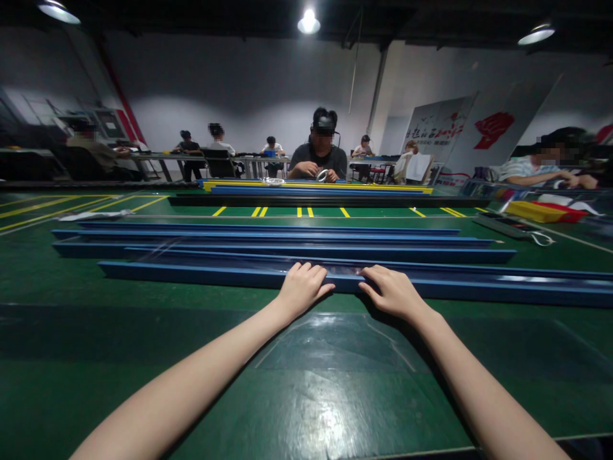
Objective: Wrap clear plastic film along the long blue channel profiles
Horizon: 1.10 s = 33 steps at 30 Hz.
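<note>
A long blue channel-shaped strip [191, 275] lies crosswise on the green table in front of me. My left hand [302, 289] curls its fingers over the near wall of this strip, with the thumb on the front side. A short gap to the right, my right hand [391, 292] grips the same wall in a similar way. The fingertips of both hands are partly hidden inside the channel. Clear film shows in the channel, glossy toward the right end. Closer to me, a flat clear plastic sheet [330, 342] lies on the table [316, 402] between and beyond my forearms.
Behind the held strip lie several more blue strips [287, 249]. Farther back are a black strip [297, 201] and a yellow strip [373, 187]. A grey tool-like object [512, 229] and a yellow tray [541, 211] sit at right. A co-worker [320, 153] sits opposite, holding a ring-shaped roll.
</note>
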Each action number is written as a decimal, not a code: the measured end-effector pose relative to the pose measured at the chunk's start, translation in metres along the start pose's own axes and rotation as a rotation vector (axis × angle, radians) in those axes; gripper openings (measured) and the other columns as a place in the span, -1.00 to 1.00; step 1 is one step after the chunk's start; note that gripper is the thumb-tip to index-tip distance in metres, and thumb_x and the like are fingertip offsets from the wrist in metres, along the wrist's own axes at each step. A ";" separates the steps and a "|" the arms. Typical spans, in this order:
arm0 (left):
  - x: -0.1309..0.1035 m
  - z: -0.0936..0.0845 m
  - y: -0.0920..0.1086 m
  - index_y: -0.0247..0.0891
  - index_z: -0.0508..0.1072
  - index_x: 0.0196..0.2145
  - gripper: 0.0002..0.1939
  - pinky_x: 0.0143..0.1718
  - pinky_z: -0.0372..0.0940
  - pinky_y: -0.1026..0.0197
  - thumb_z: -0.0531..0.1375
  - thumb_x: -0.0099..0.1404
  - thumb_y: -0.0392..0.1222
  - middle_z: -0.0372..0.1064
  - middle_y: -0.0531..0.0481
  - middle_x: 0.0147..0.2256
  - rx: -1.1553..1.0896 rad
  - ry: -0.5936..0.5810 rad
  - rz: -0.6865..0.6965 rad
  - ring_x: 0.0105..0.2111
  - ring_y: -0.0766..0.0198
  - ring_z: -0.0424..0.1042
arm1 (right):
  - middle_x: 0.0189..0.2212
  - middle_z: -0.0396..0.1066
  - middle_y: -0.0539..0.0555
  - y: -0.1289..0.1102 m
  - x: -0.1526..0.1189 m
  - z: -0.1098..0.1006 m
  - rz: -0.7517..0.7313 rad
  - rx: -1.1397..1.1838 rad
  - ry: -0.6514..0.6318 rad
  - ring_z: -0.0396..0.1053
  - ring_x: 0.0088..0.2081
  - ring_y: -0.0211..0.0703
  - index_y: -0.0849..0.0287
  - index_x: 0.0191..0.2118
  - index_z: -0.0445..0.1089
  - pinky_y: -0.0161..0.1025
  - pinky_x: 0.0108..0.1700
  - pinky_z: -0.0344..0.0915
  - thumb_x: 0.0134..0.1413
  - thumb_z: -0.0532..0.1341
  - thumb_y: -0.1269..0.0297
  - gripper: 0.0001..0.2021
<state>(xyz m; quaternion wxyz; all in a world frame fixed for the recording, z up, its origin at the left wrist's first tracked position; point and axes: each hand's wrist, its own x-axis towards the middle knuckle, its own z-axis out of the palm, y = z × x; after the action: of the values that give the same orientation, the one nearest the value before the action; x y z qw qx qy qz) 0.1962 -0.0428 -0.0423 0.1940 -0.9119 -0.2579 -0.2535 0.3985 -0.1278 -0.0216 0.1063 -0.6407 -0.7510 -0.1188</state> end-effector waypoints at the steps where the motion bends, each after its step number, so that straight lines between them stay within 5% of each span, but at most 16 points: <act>1: 0.000 0.000 0.000 -0.28 0.32 -0.36 -0.67 -0.36 0.00 0.18 -0.01 0.23 0.06 0.37 0.00 -0.39 0.002 0.001 -0.002 -0.36 0.23 0.28 | -0.25 0.37 0.14 0.000 0.000 0.000 0.000 0.002 0.003 0.32 -0.25 -0.17 0.17 -0.17 0.30 -0.31 -0.28 0.13 0.10 -0.05 0.18 -0.71; 33: 0.001 -0.001 0.000 -0.28 0.31 -0.40 -0.66 -0.41 0.02 0.19 -0.02 0.23 0.07 0.37 -0.01 -0.44 -0.013 -0.031 -0.021 -0.40 0.23 0.30 | -0.13 0.36 0.14 0.000 -0.001 0.000 -0.014 0.082 0.032 0.30 -0.11 -0.14 0.19 -0.06 0.29 -0.25 -0.13 0.21 0.09 -0.02 0.21 -0.66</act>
<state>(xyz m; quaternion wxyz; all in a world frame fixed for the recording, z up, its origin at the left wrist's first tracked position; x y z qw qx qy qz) 0.1969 -0.0432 -0.0407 0.1812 -0.9142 -0.2688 -0.2431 0.3988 -0.1283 -0.0220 0.1439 -0.6286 -0.7578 -0.0990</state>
